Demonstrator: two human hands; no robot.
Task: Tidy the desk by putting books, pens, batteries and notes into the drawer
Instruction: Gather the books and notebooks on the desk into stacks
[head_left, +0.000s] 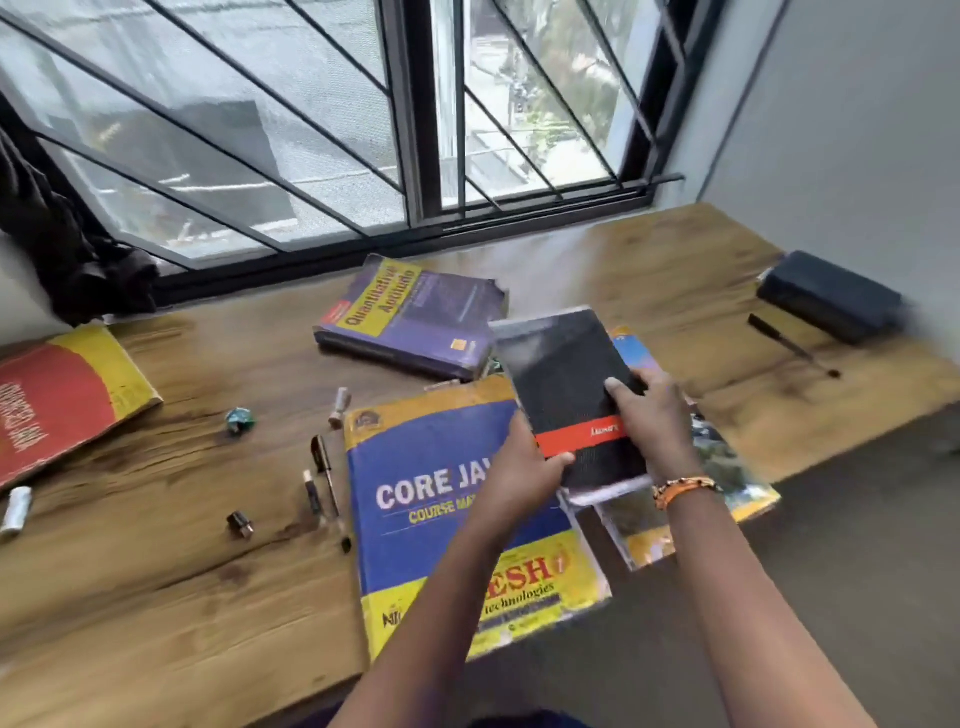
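At 9 o'clock on the desk (156, 597), a red-and-yellow book (57, 400) lies flat at the left edge, with a small white cylinder (15, 512), likely a battery, just below it. Moving toward centre: a green cap-like bit (240, 419), a small dark cylinder (240, 524), a tan tube (338, 407), two pens (324, 475) lying roughly 12-to-6.

At 12 o'clock, purple Quantitative Aptitude book (415, 317), flat, near the window.

Centre: blue CORE JAVA book (415, 499), flat, near edge overhanging the desk front.

Key relation: black notebook (569, 395) with a red band is off the desk, held above the CORE JAVA book and a glossy book (727, 467) beside it. Long axis runs about 11-to-5, far end tipped up and away. Left hand (524, 462) pinches the near-left edge, thumb on the cover. Right hand (654, 415) grips the right edge, fingers wrapped over the top. Both hands equally close; it's a shared two-hand hold.

At 2 o'clock: black pen (792, 345) and a dark case (831, 296) against the wall, well apart from the hands.

Drawer isn't in view, so I can't tell which way the notebook has to travel. My guess: under the desk front, toward 6 o'clock.
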